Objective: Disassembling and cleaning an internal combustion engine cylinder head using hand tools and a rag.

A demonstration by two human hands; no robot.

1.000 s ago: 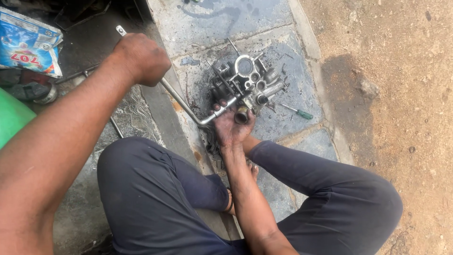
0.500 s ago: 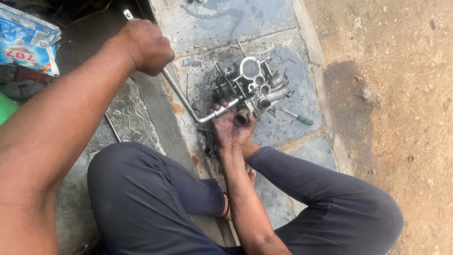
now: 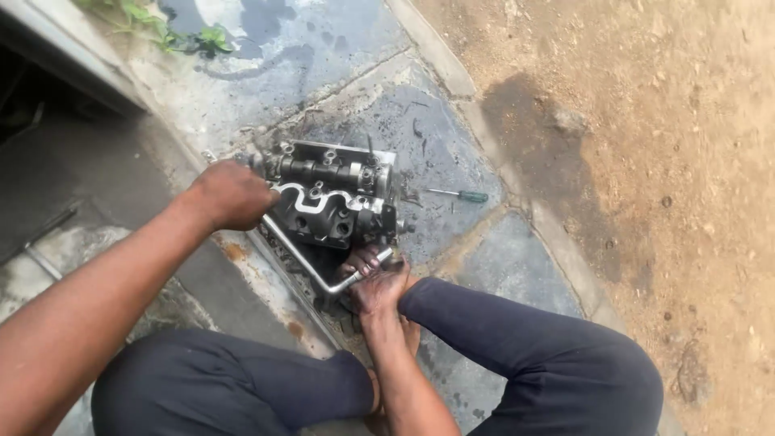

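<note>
A greasy metal engine cylinder head (image 3: 335,198) lies on a stone slab (image 3: 436,137) in front of my crossed legs. My left hand (image 3: 232,194) is closed on the long handle of an L-shaped metal wrench (image 3: 303,254), at the head's left side. My right hand (image 3: 378,284) grips the bent end of that wrench just below the head's near edge. Whether the wrench tip sits on a bolt is hidden by my fingers.
A green-handled screwdriver (image 3: 462,195) lies on the slab to the right of the engine part. Bare dirt (image 3: 646,161) spreads on the right. A dark recess (image 3: 56,161) sits at the left, and small green plants (image 3: 190,36) grow at the top.
My left hand has swung the wrench handle from the upper left in toward the engine part. The view has shifted, and the blue packet at the left is out of sight.
</note>
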